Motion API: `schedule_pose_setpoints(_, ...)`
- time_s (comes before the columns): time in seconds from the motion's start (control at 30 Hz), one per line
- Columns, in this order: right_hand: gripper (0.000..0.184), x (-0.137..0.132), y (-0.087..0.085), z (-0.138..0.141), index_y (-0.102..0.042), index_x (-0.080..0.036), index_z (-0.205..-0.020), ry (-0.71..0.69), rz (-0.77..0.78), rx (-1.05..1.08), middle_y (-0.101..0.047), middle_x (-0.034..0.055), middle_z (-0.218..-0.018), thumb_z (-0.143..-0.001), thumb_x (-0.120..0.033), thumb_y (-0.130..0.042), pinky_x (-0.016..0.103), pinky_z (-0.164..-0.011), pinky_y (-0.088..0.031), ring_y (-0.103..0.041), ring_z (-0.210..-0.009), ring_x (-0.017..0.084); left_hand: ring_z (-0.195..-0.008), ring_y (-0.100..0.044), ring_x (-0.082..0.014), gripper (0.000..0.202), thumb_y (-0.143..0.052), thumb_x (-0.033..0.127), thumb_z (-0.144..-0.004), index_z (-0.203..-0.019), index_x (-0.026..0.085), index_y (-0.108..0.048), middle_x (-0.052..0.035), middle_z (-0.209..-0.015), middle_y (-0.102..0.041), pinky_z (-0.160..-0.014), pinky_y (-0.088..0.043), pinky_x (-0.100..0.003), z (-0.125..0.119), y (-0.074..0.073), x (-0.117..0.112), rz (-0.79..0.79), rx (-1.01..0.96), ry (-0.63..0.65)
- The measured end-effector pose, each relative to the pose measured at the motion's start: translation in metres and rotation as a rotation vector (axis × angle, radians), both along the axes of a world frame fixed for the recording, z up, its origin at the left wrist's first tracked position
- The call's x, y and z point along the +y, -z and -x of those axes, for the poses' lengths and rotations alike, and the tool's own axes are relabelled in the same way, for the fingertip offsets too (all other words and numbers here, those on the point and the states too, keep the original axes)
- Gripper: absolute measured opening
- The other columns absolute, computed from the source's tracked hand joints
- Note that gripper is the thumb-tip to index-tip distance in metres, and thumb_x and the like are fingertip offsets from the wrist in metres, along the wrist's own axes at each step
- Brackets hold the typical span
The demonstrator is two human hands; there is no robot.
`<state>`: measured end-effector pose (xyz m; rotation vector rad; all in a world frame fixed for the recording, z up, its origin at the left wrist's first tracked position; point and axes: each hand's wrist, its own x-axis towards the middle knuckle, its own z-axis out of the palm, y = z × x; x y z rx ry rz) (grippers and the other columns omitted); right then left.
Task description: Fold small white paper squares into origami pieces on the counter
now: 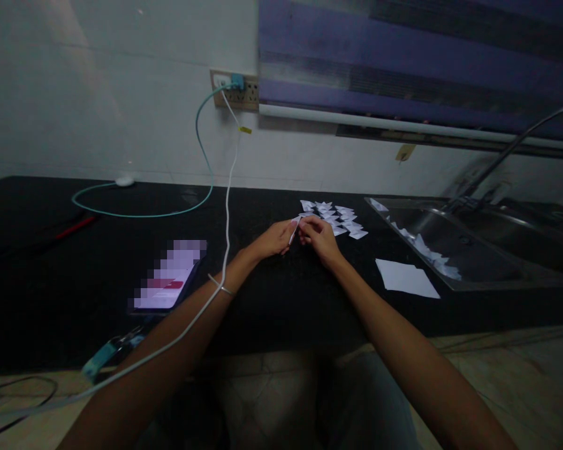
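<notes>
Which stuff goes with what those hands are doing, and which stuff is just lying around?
Seems part of the job:
- small white paper in the left hand, with the right hand close against it
- folded papers on the counter
- more folded papers along the sink's edge
- flat white sheets

Seems just lying around:
- phone
- white cable
- teal cable
</notes>
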<state>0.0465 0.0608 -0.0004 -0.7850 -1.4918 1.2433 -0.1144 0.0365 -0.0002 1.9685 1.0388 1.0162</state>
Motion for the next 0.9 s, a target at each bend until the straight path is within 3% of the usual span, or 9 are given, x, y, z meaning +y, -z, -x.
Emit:
schedule_pose_setpoints(0.23, 0.028, 0.000, 0.000, -0.001, -0.061, -0.022, -0.086, -0.039, -0.035, 0.004, -0.061, -0.0033, -0.068, -0.069, -0.038, -0.077, 0.027, -0.051, -0.044, -0.054, -0.053, 0.012, -0.042, -0.042, -0.0086, 0.059, -0.024, 0.062, -0.102, -0.082, 0.017, -0.056, 0.0024, -0.052, -0.048, -0.042, -0.036, -0.021, -0.002, 0.008, 0.010, 0.171, -0.186, 0.065)
schedule_pose_setpoints(0.43, 0.033, -0.005, 0.001, 0.001, -0.055, -0.024, -0.101, 0.028, -0.224, -0.056, -0.063, -0.0019, -0.078, -0.074, -0.028, -0.074, 0.028, -0.057, -0.047, -0.059, -0.064, 0.014, -0.041, -0.033, -0.0090, 0.067, -0.018, 0.071, -0.098, -0.071, 0.020, -0.051, 0.0018, -0.048, -0.039, -0.039, -0.029, -0.022, -0.001, 0.010, 0.019, 0.309, -0.269, 0.056)
schedule_pose_setpoints(0.63, 0.016, -0.010, 0.000, -0.001, -0.062, -0.023, -0.098, 0.147, -0.415, -0.329, -0.065, 0.0026, -0.087, -0.082, -0.025, -0.065, 0.030, -0.064, -0.046, -0.061, -0.076, 0.018, -0.060, -0.050, -0.0126, 0.057, -0.025, 0.062, -0.102, -0.090, 0.018, -0.060, -0.0050, -0.069, -0.058, -0.051, -0.041, -0.020, -0.003, 0.008, 0.017, 0.389, -0.323, -0.073)
schedule_pose_setpoints(0.77, 0.012, -0.001, 0.005, 0.000, -0.065, -0.020, -0.089, 0.171, -0.388, -0.305, -0.063, 0.0016, -0.082, -0.077, -0.023, -0.064, 0.031, -0.068, -0.046, -0.057, -0.072, 0.016, -0.073, -0.058, -0.0153, 0.058, -0.024, 0.059, -0.103, -0.104, 0.017, -0.063, -0.0094, -0.086, -0.067, -0.057, -0.045, -0.022, -0.007, 0.011, 0.014, 0.340, -0.274, -0.072)
schedule_pose_setpoints(0.9, 0.011, 0.005, 0.007, 0.002, -0.062, -0.020, -0.076, 0.096, -0.191, -0.191, -0.057, -0.0027, -0.068, -0.068, -0.025, -0.068, 0.029, -0.063, -0.042, -0.050, -0.062, 0.013, -0.091, -0.062, -0.0190, 0.056, -0.023, 0.054, -0.105, -0.111, 0.016, -0.063, -0.0116, -0.101, -0.069, -0.071, -0.049, -0.027, -0.011, 0.008, 0.007, 0.170, -0.176, -0.039)
